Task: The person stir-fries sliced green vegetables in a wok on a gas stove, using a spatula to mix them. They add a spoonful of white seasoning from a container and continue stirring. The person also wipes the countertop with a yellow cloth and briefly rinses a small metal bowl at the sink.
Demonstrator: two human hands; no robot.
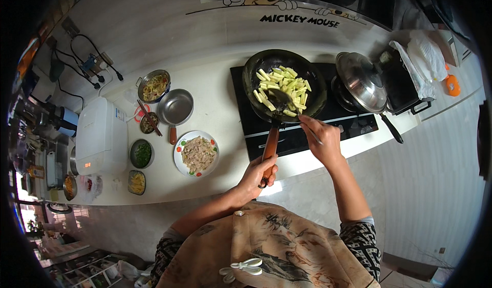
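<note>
A dark wok [317, 107] sits on the black glass cooktop [253, 143]. My left hand [256, 174] is closed around its brown wooden handle [271, 143]. Pale green vegetable strips [282, 81], cut into short sticks, lie in the middle of the wok. Between the fingers of my right hand [323, 138] is the thin metal handle of a cooking spatula or ladle. Its dark head [280, 98] rests among the strips, partly covering them. The right hand is just over the wok's near rim.
Left on the counter are a plate of sliced pale meat [199, 154], a small empty saucepan [175, 107], a pot of shredded food [153, 86], a bowl of chopped greens [141, 153] and a white appliance [100, 136]. A lidded pan [361, 81] stands right, its handle jutting past the counter edge.
</note>
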